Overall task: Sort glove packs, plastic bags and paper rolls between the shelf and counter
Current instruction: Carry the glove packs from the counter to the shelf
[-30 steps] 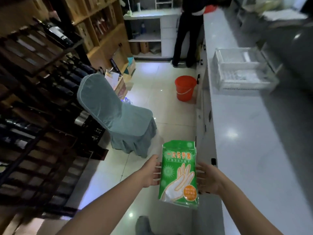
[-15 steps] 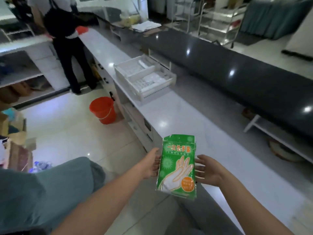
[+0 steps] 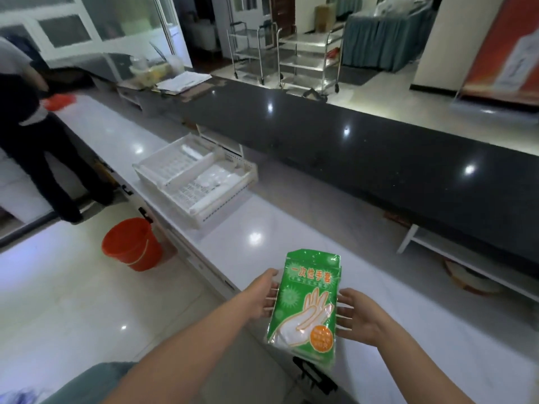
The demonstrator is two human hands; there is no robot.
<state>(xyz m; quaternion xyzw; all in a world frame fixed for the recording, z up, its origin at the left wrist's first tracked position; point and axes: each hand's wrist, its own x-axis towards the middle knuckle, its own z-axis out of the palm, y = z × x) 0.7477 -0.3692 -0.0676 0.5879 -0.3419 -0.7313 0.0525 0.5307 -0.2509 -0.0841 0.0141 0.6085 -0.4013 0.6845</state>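
Observation:
A green glove pack [image 3: 306, 304] with a white hand printed on it hangs upright over the near edge of the white counter [image 3: 262, 228]. My left hand [image 3: 261, 294] touches its left edge with straight fingers. My right hand [image 3: 360, 316] presses its right edge the same way, so the pack is carried between both hands. A white slotted basket [image 3: 151, 173] with two compartments stands farther along the counter and holds clear plastic packs. No shelf is in view.
A raised black counter [image 3: 379, 141] runs behind the white one. An orange bucket [image 3: 131, 243] stands on the floor by the cabinet fronts. A person [image 3: 29, 126] stands at the far left. Steel trolleys [image 3: 306, 53] are beyond. A teal chair cover [image 3: 87, 383] is below left.
My view has swung right, from the wine rack and chair to the counter. The glove pack has stayed between my two hands and now hangs over the counter's edge.

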